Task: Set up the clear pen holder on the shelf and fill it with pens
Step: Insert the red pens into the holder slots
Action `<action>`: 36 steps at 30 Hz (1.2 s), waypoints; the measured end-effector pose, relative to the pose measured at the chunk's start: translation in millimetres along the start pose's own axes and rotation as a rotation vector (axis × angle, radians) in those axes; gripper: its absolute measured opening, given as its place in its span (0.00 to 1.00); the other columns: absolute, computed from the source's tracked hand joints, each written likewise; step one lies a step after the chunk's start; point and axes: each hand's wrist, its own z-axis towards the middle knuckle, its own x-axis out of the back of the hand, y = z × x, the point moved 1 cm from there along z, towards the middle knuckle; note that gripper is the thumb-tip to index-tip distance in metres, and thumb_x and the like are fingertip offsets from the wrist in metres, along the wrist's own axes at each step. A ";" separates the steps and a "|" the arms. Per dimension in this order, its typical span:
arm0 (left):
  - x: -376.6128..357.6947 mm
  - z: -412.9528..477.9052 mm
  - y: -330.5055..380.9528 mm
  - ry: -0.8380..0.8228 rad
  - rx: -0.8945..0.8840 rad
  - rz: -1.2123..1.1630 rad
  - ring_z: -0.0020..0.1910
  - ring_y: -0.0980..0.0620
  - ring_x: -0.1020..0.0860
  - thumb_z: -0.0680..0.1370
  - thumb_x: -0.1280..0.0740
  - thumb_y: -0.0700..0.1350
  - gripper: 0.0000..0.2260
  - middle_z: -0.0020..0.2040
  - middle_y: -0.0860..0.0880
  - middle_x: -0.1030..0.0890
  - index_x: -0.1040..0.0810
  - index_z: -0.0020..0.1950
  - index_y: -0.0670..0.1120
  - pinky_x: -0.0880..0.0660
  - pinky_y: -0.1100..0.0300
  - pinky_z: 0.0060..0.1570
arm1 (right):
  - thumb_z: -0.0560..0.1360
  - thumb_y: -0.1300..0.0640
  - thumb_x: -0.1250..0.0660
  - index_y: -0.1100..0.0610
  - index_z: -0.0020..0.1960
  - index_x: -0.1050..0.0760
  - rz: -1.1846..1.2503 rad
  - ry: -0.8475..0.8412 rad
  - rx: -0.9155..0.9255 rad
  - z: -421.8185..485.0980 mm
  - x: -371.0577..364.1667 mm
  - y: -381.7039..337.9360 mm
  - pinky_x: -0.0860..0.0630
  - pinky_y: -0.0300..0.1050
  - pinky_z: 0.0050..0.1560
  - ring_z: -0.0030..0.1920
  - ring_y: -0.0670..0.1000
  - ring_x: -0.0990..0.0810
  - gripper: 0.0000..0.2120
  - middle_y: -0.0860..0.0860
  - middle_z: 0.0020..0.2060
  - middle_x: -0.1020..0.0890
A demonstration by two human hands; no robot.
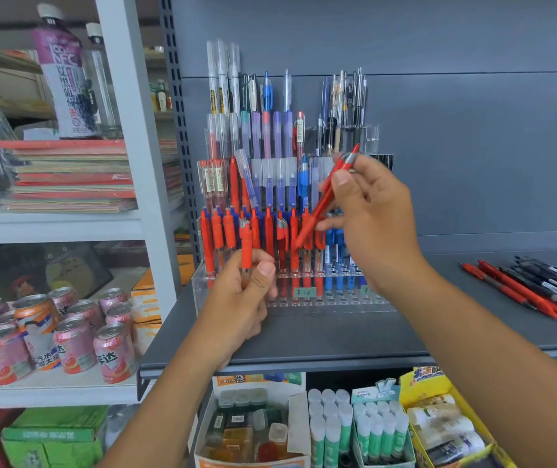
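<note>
Head view: fingers of the right hand (376, 211) pinch a slanted red pen (326, 197) above the clear pen holder (202, 282) (crowded with pens) on the grey shelf (337, 339); the left hand (243, 298) grips an upright red pen (246, 244) before it.

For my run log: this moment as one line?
step: filling pen holder | left hand: grips upright red pen | right hand: pinches tilted red pen | loose pens: on shelf

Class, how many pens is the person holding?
2. The upright red pen is gripped in the left hand; the tilted red pen is pinched in the right hand. The left fist may hide others.
</note>
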 end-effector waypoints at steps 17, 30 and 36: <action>-0.2 -1.4 -4.2 -0.140 -0.041 -0.119 0.31 0.52 0.31 0.78 0.41 0.51 0.12 0.37 0.45 0.28 0.29 0.57 0.46 0.37 0.60 0.25 | 0.81 0.62 0.38 0.42 0.67 0.30 -0.259 0.079 0.054 15.3 24.1 25.1 0.21 0.58 0.40 0.35 0.56 0.27 0.20 0.45 0.42 0.26; 0.8 -0.4 -1.7 -0.072 -0.096 -0.057 0.26 0.50 0.34 0.79 0.40 0.51 0.11 0.33 0.49 0.28 0.31 0.49 0.42 0.35 0.60 0.23 | 0.81 0.61 0.38 0.45 0.71 0.29 -0.279 0.038 0.053 9.1 18.2 30.1 0.21 0.57 0.39 0.37 0.56 0.28 0.21 0.41 0.44 0.26; 1.5 -3.6 2.5 -0.009 -0.085 0.005 0.25 0.53 0.38 0.79 0.41 0.53 0.11 0.31 0.50 0.30 0.25 0.46 0.49 0.42 0.59 0.24 | 0.81 0.62 0.37 0.45 0.69 0.28 -0.322 -0.008 0.066 3.7 16.3 35.4 0.20 0.46 0.49 0.42 0.42 0.25 0.20 0.37 0.48 0.26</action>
